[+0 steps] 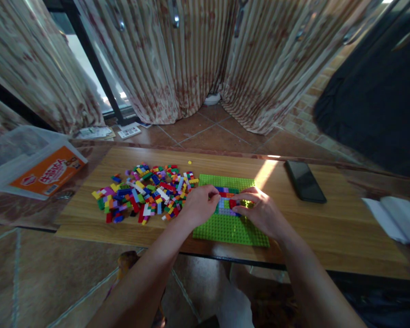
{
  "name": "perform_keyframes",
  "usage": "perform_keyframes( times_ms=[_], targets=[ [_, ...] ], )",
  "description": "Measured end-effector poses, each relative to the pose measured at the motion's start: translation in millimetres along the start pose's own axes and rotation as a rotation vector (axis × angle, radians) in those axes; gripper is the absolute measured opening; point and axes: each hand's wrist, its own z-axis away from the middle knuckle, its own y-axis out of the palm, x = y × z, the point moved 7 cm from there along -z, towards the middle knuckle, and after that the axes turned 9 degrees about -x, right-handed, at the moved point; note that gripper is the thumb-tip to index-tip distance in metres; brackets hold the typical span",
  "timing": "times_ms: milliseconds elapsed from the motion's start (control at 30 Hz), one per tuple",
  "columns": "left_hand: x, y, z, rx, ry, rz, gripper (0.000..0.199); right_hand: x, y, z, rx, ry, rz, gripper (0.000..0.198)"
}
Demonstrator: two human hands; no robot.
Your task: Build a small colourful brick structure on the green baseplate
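Observation:
A green studded baseplate (pixel 230 232) lies on the wooden table in front of me. On its middle stand several coloured bricks (pixel 224 206) in blue, red, green and pale tones, partly covered by my fingers. My left hand (pixel 201 205) rests over the plate's left side, thumb and fingertips pinched together at the bricks' left edge; whatever is between them is hidden. From the right, my right hand (pixel 261 209) reaches in, thumb and forefinger closed on a red brick (pixel 232 204) at the built bricks.
A loose heap of mixed bricks (pixel 150 191) spreads left of the baseplate. One small yellow piece (pixel 190 162) lies apart behind it. A dark phone (pixel 304 181) lies at the right. A clear plastic box (pixel 37 159) with an orange label stands at the far left, white paper (pixel 401 221) far right.

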Motion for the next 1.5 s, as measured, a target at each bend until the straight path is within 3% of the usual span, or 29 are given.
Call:
perform_keyframes(
  times_ms=[1000,1500],
  targets=[
    [2.6,2.1,1.2,-0.002,-0.002,-0.003,0.019,-2.7,2.7,-2.7,0.036,0.067,0.050,0.012],
    [2.1,2.7,1.7,0.009,0.003,-0.036,0.019,-1.8,2.5,-1.1,0.048,-0.006,0.044,0.019]
  ],
)
